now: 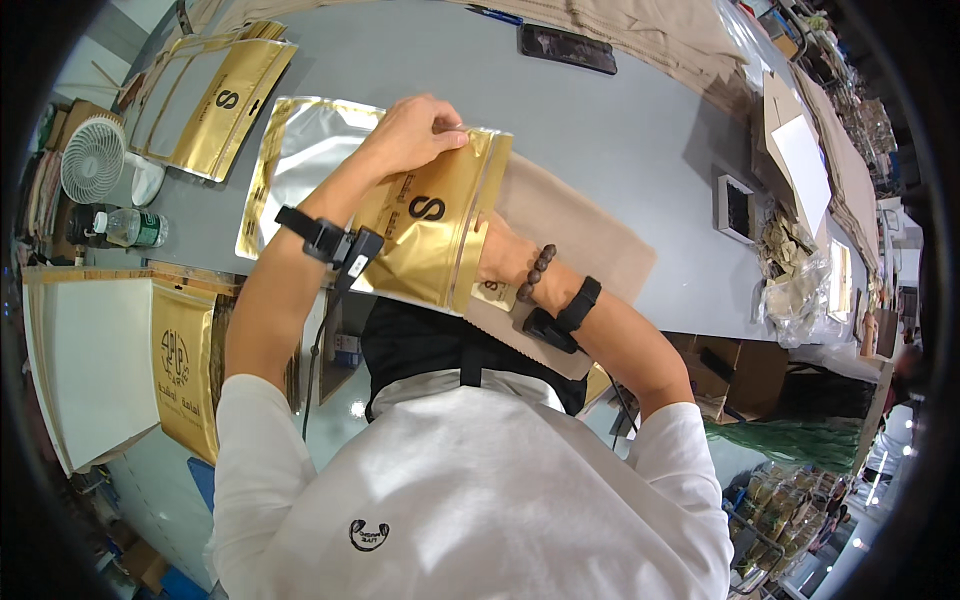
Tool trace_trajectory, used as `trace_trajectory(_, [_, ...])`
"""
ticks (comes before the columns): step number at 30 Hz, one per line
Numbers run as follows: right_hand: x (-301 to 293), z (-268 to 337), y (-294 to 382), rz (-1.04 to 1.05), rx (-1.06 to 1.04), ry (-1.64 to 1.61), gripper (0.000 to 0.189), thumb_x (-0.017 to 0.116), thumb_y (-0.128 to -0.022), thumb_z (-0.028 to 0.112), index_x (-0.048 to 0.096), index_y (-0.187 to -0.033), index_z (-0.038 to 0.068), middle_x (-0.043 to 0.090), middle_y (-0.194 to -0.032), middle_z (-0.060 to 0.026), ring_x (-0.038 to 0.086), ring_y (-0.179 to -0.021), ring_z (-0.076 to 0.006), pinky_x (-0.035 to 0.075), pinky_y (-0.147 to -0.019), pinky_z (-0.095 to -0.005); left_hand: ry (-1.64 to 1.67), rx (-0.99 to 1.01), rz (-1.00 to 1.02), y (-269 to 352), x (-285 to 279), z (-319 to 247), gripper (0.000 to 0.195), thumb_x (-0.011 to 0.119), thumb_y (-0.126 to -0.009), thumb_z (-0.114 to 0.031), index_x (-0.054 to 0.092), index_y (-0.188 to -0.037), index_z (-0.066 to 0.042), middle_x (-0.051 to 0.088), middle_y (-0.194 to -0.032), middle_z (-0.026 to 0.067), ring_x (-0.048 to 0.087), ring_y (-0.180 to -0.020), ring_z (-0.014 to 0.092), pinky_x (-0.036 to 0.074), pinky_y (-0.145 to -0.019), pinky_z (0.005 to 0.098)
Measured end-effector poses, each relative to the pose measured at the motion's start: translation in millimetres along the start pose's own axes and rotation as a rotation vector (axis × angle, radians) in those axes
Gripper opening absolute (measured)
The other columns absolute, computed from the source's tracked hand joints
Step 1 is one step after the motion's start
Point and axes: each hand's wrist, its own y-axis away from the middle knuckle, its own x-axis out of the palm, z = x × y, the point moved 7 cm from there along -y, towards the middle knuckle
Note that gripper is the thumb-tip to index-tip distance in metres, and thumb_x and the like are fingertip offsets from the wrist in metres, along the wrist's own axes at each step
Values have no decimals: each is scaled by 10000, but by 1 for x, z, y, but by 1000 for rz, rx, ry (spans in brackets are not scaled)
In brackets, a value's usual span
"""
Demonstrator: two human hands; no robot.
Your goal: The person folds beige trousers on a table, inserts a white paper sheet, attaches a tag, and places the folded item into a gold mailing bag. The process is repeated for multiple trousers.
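A gold zip pouch [420,225] with a silvery panel and printed writing lies at the table's front edge. My left hand [420,135] pinches the upper corner of its mouth between thumb and fingers. At that mouth, my right hand [504,251] reaches in; its fingers are hidden behind the gold film, so their grip does not show. Under my right forearm is a folded beige cloth [585,225], its near edge hanging over the table's front. A small printed tag [493,292] lies on the cloth, beside my right wrist.
More gold pouches [225,105] are stacked at the back left, near a white fan [94,159] and a plastic bottle [135,227]. A phone [568,49] and pens [495,15] lie at the back. On the right are a small box [735,208], crumpled plastic [795,300] and cardboard [776,112].
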Motion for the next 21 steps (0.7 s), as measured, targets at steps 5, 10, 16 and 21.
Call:
trace_trajectory(5, [17,2,4,-6,-19,133,358,690,-894,358,687,-1187,152,684,-1197,-84,625,-1151,-321,483,-1014,-462,96,275,-138,11,17,-44,120,755,-907,-149,770,-967,-46,681,-930,101,661,-794,241,543,-761,330])
trace_trajectory(10, [-7,-1,9,-117,173,-218,415,699,-890,361,681,-1248,151,675,-1263,-83,628,-1171,-307,509,-953,-435,42,455,-294,103,18,-82,583,877,-778,-278,670,-1295,-105,571,-1269,130,598,-1095,346,504,-978,422])
trace_trajectory(16, [-15,-8,-9,-135,201,287,335,722,-835,315,736,-1120,139,725,-1118,-81,675,-1053,-324,545,-815,-479,-102,175,-437,169,32,-46,533,894,-750,-111,675,-1234,-72,637,-1151,136,648,-973,312,547,-820,411])
trace_trajectory(21, [7,-43,-32,66,322,361,319,731,-794,278,740,-1060,102,721,-1068,-94,672,-1025,-327,544,-821,-474,-25,291,-622,175,28,-39,191,761,-855,56,739,-1027,-25,691,-865,97,676,-740,275,551,-651,345])
